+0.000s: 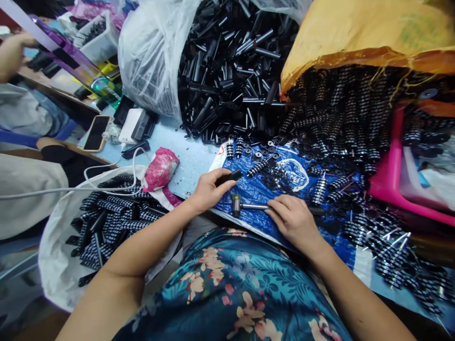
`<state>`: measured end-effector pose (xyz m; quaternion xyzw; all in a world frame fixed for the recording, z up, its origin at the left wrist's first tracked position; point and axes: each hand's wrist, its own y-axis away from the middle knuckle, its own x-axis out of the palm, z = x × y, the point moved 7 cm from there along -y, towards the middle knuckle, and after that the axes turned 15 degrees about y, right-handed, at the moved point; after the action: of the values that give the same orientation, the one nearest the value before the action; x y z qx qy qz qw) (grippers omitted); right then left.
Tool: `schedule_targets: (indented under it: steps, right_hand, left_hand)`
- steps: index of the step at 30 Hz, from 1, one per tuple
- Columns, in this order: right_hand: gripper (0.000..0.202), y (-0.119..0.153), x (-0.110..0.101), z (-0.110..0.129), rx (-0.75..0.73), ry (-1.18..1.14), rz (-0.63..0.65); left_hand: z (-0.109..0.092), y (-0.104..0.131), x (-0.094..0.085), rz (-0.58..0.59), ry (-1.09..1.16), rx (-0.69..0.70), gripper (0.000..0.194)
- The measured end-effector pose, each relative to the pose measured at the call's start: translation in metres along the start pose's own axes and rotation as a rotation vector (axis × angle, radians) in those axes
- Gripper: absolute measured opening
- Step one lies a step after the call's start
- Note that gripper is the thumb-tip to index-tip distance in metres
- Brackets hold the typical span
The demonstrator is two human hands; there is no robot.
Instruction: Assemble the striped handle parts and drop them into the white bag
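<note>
My left hand [209, 189] is closed around a short black cylindrical piece [232, 176], whose end sticks out to the right past the thumb. In my right hand [293, 218] is a small hammer [250, 206], gripped by its shaft. The hammer's metal head [236, 206] lies just below the black piece, apart from it, and its dark handle end shows beyond my hand. Both hands are over a blue plastic sheet [256, 219]. Ahead of them lie a ribbed black-and-white roller [259, 166], small black washers [265, 154] and dark crumbs.
Black tubes [213, 90] spill from a clear plastic bag [152, 57]. A yellow sack [355, 33] holds many ribbed rollers. Left are a white sack [53, 255] of finished-looking rollers, a pink bundle [161, 168], a cable and a phone [96, 133]. A pink bin [387, 166] stands right; another person's hand [14, 52] shows.
</note>
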<state>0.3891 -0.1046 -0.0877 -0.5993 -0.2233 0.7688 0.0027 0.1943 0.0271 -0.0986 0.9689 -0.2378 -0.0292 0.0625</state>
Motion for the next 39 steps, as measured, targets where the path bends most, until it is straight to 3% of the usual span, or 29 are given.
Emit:
schedule_targets:
  steps: [3, 5, 8, 12, 17, 21, 23, 25, 27, 29, 31, 33, 35, 37, 39]
  right_hand:
    - [0.018, 0.002, -0.005, -0.003, 0.028, 0.078, -0.057]
    - [0.017, -0.006, -0.014, -0.003, 0.071, 0.049, -0.176]
    - [0.019, -0.026, -0.017, 0.000, 0.087, 0.036, -0.247]
    - [0.024, -0.045, -0.002, 0.011, 0.010, 0.184, -0.088]
    - [0.024, -0.045, -0.017, 0.033, -0.125, -0.078, -0.252]
    - [0.022, -0.043, 0.003, 0.050, -0.214, -0.077, -0.051]
    - [0.019, -0.039, 0.008, 0.049, -0.222, -0.101, -0.015]
    - [0.019, -0.034, 0.004, 0.042, -0.231, -0.197, -0.046]
    - [0.019, -0.027, 0.001, 0.030, -0.221, -0.253, -0.065]
    - [0.016, -0.021, 0.001, 0.018, -0.194, -0.214, -0.050]
    - [0.014, -0.018, 0.005, 0.009, -0.170, -0.146, -0.012]
    - [0.020, -0.019, 0.012, 0.007, -0.163, -0.112, 0.035]
    - [0.028, -0.024, 0.015, 0.010, -0.171, -0.115, 0.062]
    - [0.033, -0.030, 0.016, 0.014, -0.182, -0.127, 0.068]
    - [0.034, -0.035, 0.012, 0.016, -0.186, -0.140, 0.061]
  left_hand:
    - [-0.002, -0.009, -0.019, 0.052, -0.541, 0.063, 0.022]
    - [0.004, -0.015, -0.021, 0.137, -0.644, -0.013, 0.025]
    - [0.013, -0.020, -0.017, 0.228, -0.561, -0.143, 0.031]
    - [0.016, -0.026, -0.016, 0.238, -0.434, -0.191, 0.030]
    - [0.019, -0.034, -0.016, 0.305, -0.416, -0.232, 0.032]
    - [0.017, -0.038, -0.007, 0.308, -0.456, -0.227, 0.034]
    - [0.008, -0.035, -0.009, 0.281, -0.548, -0.186, 0.029]
    - [-0.008, -0.024, -0.024, 0.300, -0.613, -0.148, 0.023]
    - [-0.021, 0.000, -0.047, 0.458, -0.595, -0.199, 0.020]
    - [-0.025, 0.041, -0.075, 0.751, -0.520, -0.400, 0.021]
    - [-0.028, 0.074, -0.113, 0.816, -0.555, -0.609, 0.028]
    - [-0.033, 0.089, -0.132, 0.786, -0.564, -0.669, 0.037]
    - [-0.040, 0.080, -0.122, 0.703, -0.506, -0.557, 0.042]
    - [-0.051, 0.045, -0.099, 0.517, -0.479, -0.318, 0.039]
    - [-0.067, -0.003, -0.082, 0.208, -0.594, -0.028, 0.035]
